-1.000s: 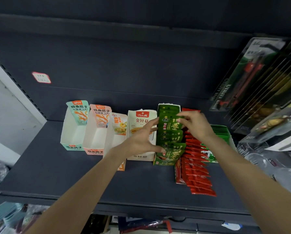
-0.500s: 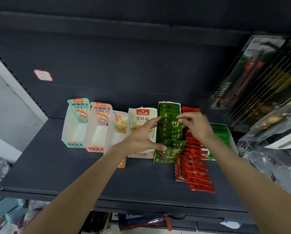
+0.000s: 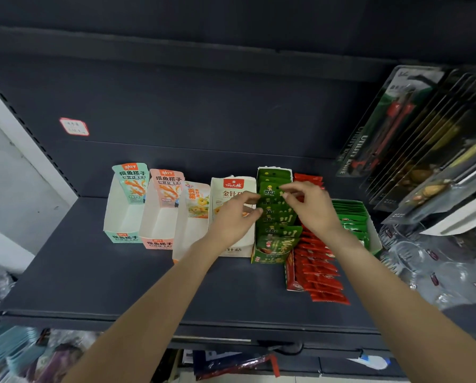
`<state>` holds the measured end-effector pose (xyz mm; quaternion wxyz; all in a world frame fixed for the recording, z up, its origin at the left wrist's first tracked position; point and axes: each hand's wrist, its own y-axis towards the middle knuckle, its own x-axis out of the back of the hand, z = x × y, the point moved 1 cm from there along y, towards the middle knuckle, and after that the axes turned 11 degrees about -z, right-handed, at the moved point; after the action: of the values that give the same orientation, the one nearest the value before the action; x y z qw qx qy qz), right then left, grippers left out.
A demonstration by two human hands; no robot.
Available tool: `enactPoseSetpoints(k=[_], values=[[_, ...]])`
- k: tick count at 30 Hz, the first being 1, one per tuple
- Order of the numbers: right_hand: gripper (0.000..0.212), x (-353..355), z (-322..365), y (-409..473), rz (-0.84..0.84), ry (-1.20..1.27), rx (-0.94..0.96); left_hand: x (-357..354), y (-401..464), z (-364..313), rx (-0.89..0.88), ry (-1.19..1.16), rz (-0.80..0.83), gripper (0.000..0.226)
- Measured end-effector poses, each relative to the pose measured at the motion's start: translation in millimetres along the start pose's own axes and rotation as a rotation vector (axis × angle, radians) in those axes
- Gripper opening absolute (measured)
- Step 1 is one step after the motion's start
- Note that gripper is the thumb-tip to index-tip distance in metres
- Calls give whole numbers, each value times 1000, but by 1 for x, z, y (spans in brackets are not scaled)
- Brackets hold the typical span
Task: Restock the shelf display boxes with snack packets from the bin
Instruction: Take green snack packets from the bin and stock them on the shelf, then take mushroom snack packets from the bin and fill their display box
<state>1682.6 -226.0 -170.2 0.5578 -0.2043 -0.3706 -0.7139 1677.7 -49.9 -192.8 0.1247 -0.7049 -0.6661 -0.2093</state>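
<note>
- The green box stands on the dark shelf, full of green packets.
- The left hand meets the packets from nine o'clock, fingers curled against their edge.
- The right hand comes from three o'clock and seems to pinch a packet top between thumb and forefinger, though blur hides the contact.
- A red row lies just beside the box at three o'clock.
- Four white boxes stand at nine o'clock.

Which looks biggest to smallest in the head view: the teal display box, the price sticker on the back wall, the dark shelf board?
1. dark shelf board
2. teal display box
3. price sticker

The sticker sits farther back, yet is clearly smallest.
</note>
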Motion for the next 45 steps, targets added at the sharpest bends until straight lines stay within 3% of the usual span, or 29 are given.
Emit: enactPoseSetpoints(k=[7,12,17,20,26,36,41,45], values=[[25,-15,45,-39,-23,48,6,40,-27,-6,-63,13,-248,20],[26,-39,80,-86,0,110,-11,90,-88,8,-108,204,-396,19],[24,-68,107,-155,44,117,35,123,-171,39,73,279,-492,15],[23,-88,119,-208,183,130,42,134,-231,62,120,263,-544,12],[20,-132,151,-309,421,156,12,167,-347,114,376,228,-584,12],[27,-221,252,-412,612,220,14,280,-482,195,563,344,-733,26],[37,-278,310,-445,613,234,-5,353,-518,249,512,465,-615,40],[53,-318,346,-466,670,138,-6,389,-530,293,518,435,-280,39]])
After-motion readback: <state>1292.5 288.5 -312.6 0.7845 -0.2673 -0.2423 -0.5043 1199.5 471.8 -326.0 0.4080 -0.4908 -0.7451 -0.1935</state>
